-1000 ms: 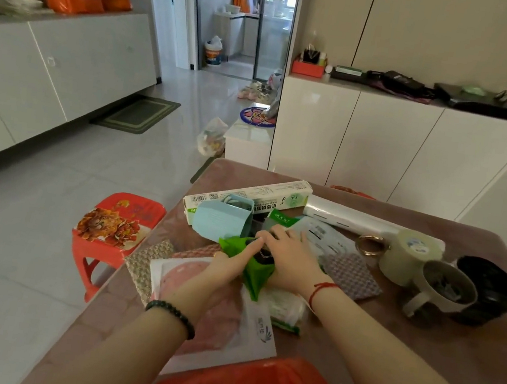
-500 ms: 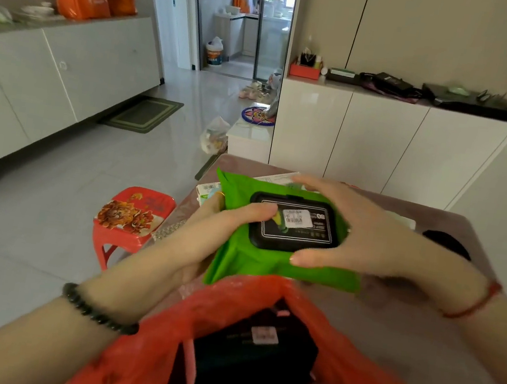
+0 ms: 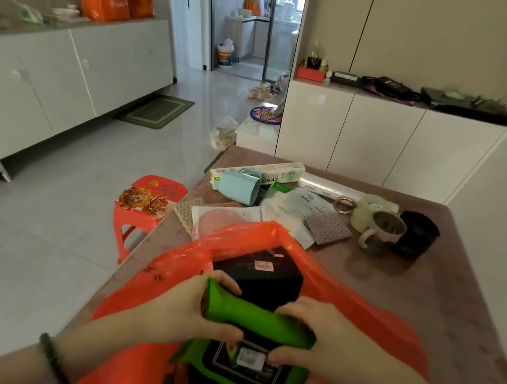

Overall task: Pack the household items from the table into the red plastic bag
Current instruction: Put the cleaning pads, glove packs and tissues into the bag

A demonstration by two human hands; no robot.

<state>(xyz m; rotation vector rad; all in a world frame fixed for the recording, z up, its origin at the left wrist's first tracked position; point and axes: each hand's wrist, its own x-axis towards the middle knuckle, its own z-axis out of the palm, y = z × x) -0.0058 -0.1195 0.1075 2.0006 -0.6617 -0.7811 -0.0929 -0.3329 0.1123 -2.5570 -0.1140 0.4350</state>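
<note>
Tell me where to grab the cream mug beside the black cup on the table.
Take the cream mug by its handle, coming from the near side. It stands upright with the handle jutting toward the person over bare table. A pale roll crowds its far side and the black cup its right, so a body grip looks awkward.

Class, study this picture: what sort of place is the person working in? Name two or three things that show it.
Probably a home's living or dining area: a brown stone-look table strewn with household items, long white floor cabinets along the wall, and a small red plastic stool on the tiled floor.
</note>
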